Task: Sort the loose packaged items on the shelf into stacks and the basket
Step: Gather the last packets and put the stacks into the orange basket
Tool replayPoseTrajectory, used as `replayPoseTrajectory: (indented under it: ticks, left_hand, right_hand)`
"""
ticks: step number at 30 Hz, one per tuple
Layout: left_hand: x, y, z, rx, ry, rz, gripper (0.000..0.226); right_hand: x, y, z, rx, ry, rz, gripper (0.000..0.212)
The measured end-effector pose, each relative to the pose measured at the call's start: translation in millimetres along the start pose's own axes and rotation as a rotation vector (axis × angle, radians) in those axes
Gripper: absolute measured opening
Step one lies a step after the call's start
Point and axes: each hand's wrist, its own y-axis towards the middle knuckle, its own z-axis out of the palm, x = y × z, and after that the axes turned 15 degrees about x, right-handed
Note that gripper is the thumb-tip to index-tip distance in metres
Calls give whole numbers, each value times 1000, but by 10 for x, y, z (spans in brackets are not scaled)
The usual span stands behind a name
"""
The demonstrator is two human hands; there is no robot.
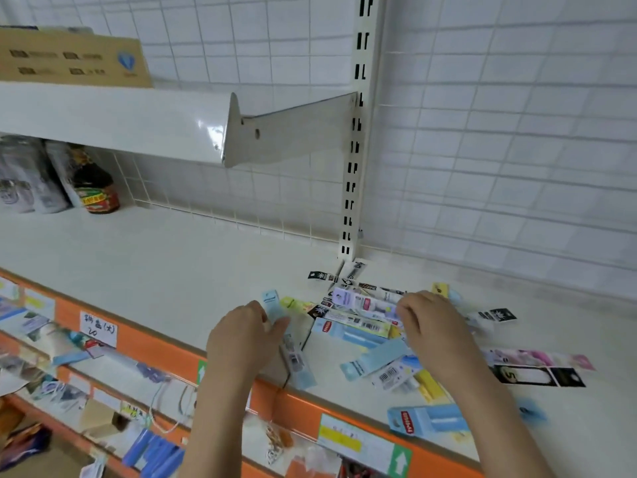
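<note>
A wide white shelf [144,263] with an orange front edge [162,343] is seen, backed by a wire grid panel [482,132] and a slotted upright [355,150]; an upper shelf [113,122] on a bracket is fixed toward the left, with a cardboard box [69,58] on top. At the shelf's back-left corner a dark sauce bottle [96,188] and grey packets [24,177] are stood, well apart from the work. No basket can be made out. The loose packaged items [362,326] are heaped from the foot of the upright toward the front edge, overlapping at all angles, so no stack is judged formed yet; sorting is taken to be at an early stage. A black pack [537,376] and a pink pack [551,358] are lying at the right of the heap, and a blue carded pack [427,420] is lying at the front edge. The left hand [241,339] is curled, its grip pinching a pale blue card pack [274,307] at the heap's left margin, probably lifted clear to be grouped with like items. The right hand [434,326] is held over the heap's middle with fingers bent down onto a white and purple pack [365,301]; whether this is actually gripped or only touched cannot be told.
</note>
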Motion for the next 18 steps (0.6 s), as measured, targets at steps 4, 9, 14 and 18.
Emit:
replayPoseTrajectory:
  ticks: [4, 9, 14, 18]
  left_hand:
    - [-114, -16, 67, 139, 110, -93, 59]
    - [-214, 5, 82, 153, 99, -40, 19]
    - [-289, 11, 51, -2, -136, 49, 7]
    - [-372, 6, -22, -121, -304, 191, 8]
  right_hand:
    - [-117, -80, -109, -128, 25, 122, 16]
    - [-227, -203, -123, -204, 185, 164, 25]
    - [-410, -325, -114, -168, 172, 248, 29]
    - [-597, -316, -139, -128, 93, 288, 28]
